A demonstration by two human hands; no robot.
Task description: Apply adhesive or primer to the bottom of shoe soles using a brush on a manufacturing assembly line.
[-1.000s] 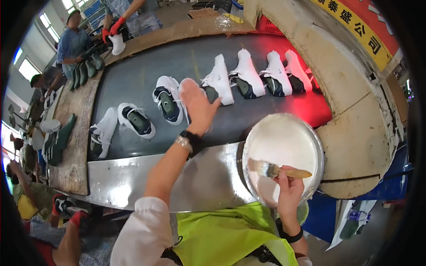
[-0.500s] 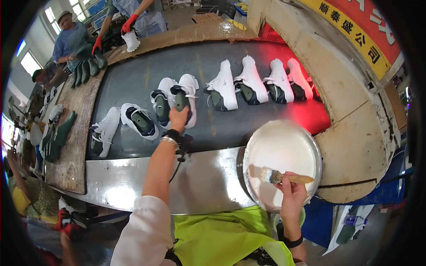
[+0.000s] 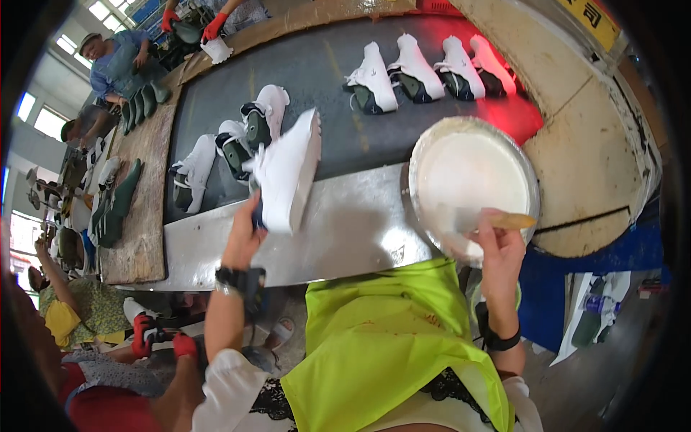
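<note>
A white sneaker (image 3: 289, 176) with a dark green last in it is tilted up in my left hand (image 3: 243, 234), its sole side facing right. The fingers grip it at the heel end, above the metal edge of the bench. My right hand (image 3: 502, 248) pinches the wooden handle of a flat brush (image 3: 515, 220). The blurred bristles are over the white liquid (image 3: 468, 169) in a round metal basin (image 3: 533, 183). Whether they touch the liquid I cannot tell.
On the dark conveyor belt (image 3: 317, 79), other white sneakers (image 3: 196, 169) stand at the left and more sneakers (image 3: 374, 75) form a row at the far right, under red light. Green lasts (image 3: 115, 209) lie on the left board (image 3: 147, 237). Co-workers in red gloves (image 3: 214, 27) are nearby.
My left hand has lifted the sneaker off the belt and brought it nearer, turning it on its side. The brush remains in my right hand over the basin. The view has shifted.
</note>
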